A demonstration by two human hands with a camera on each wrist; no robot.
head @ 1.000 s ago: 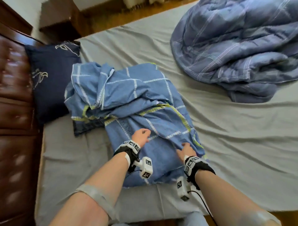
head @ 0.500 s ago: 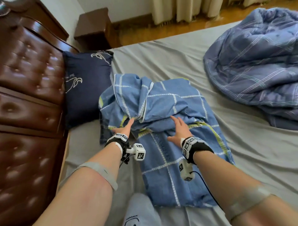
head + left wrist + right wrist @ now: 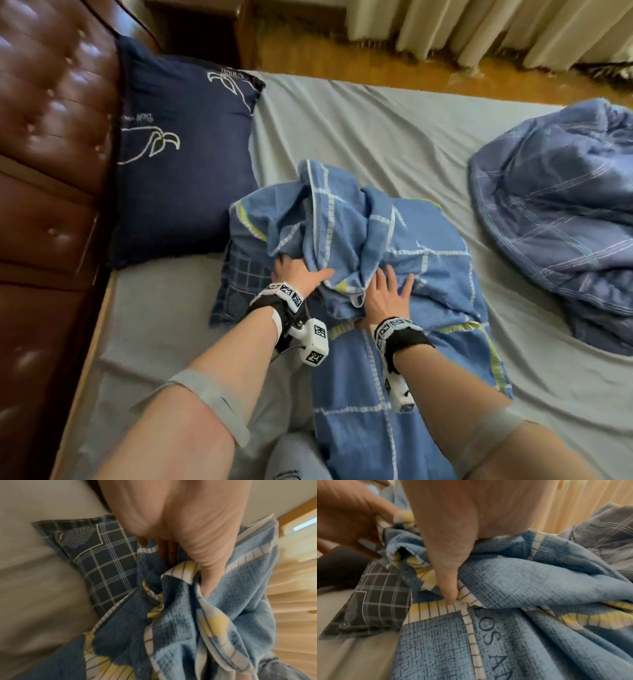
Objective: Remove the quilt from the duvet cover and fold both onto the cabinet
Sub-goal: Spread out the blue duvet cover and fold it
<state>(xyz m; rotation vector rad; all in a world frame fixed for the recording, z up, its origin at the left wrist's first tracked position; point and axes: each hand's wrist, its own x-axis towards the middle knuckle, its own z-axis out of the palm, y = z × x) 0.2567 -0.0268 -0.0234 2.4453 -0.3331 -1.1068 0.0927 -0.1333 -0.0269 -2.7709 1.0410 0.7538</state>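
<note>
The blue checked duvet cover (image 3: pixel 428 246) lies along the grey bed sheet (image 3: pixel 376 130), flat toward me and bunched at its far end. My left hand (image 3: pixel 299 274) grips a fold of that bunch, thumb on top and fingers tucked under the cloth (image 3: pixel 231 615). My right hand (image 3: pixel 387 294) lies flat on the cover beside it with fingers spread, its thumb pressing a yellow-white stripe (image 3: pixel 436 607). The purple-blue plaid quilt (image 3: pixel 555 212) sits in a loose heap at the right of the bed, apart from both hands.
A navy pillow (image 3: pixel 181 154) leans on the brown leather headboard (image 3: pixel 44 171). A small dark checked cushion (image 3: pixel 239 284) lies partly under the cover. A dark wooden cabinet (image 3: pixel 198 27) stands beyond the bed's corner, with curtains (image 3: pixel 479 27) behind. My knee (image 3: pixel 294 459) is at the bottom.
Both hands moved from the near flat part of the cover up to its bunched far end. The left hand took hold of a fold and the right spread flat.
</note>
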